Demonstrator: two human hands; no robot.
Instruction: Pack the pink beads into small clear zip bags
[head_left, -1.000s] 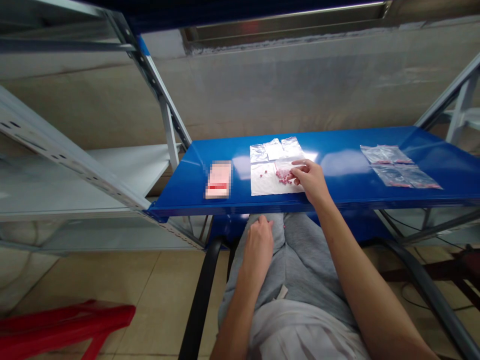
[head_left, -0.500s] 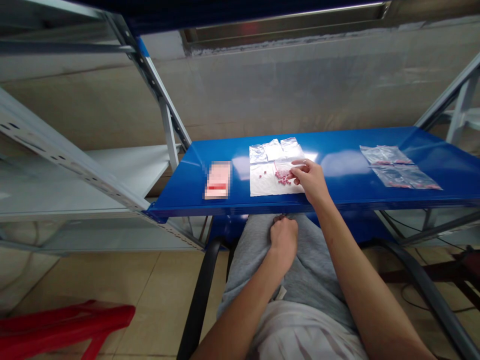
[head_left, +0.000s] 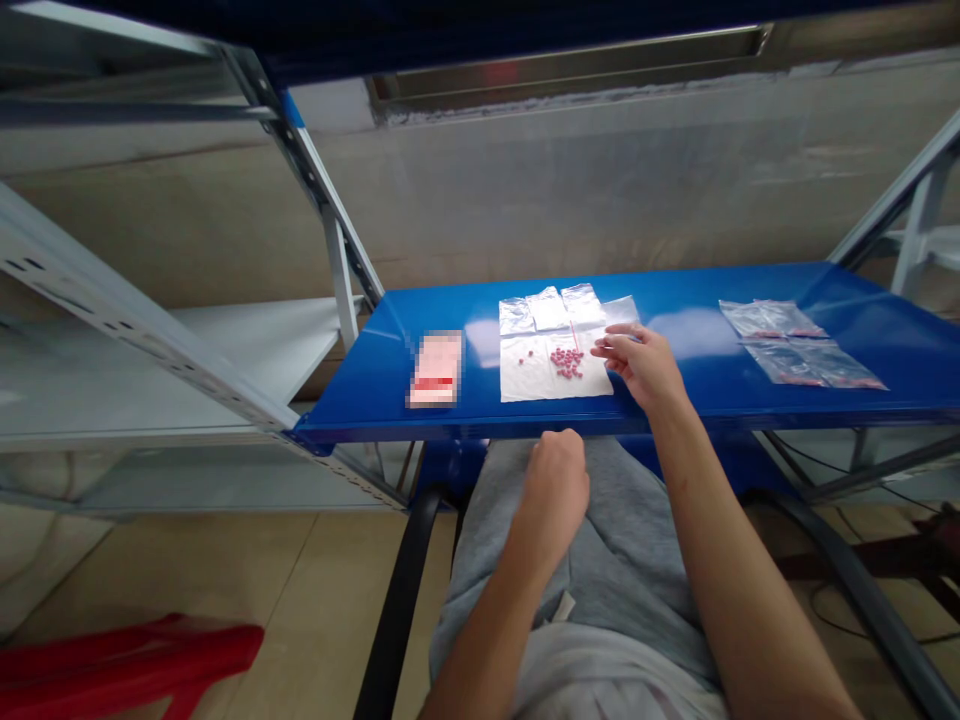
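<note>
My right hand (head_left: 641,365) rests at the right edge of a white sheet (head_left: 532,375) on a blue steel shelf (head_left: 712,400). Its fingers are apart and hold nothing visible, and they reach toward a small clear plastic bag (head_left: 619,312). A cluster of pink pellets (head_left: 568,362) lies on the sheet, with a few loose ones (head_left: 529,353) to its left. Several clear bags (head_left: 547,309) lie in a row along the sheet's far edge. My left hand (head_left: 555,480) is a closed fist below the shelf, above my grey trousers (head_left: 622,560).
Clear bags with pink contents (head_left: 795,340) lie at the shelf's right end. A pixelated pink-and-white packet (head_left: 435,370) lies left of the sheet. Grey metal uprights (head_left: 337,260) frame the shelf. A red plastic stool (head_left: 127,665) stands on the tiled floor.
My right hand has moved right, off the pellets, and the small clear bag now lies beyond the sheet's far right corner. My left hand has shifted slightly left and stays a fist.
</note>
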